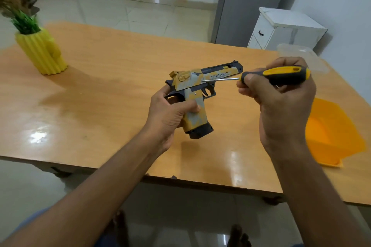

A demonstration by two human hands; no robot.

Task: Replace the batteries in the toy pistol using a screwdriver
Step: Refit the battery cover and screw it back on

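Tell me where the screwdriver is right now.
In the head view, right of centre: the right hand grips the screwdriver above the table, its tip against the toy pistol.

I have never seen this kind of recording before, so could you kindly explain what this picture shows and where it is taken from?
There is no machine here. The one picture comes from a camera worn on a person's head, looking down at their bare hands. The left hand grips the toy pistol by its handle, above the wooden table. The right hand holds a screwdriver, its tip at the pistol's side. On the table stand a yellow vase, an orange container and a clear lid.
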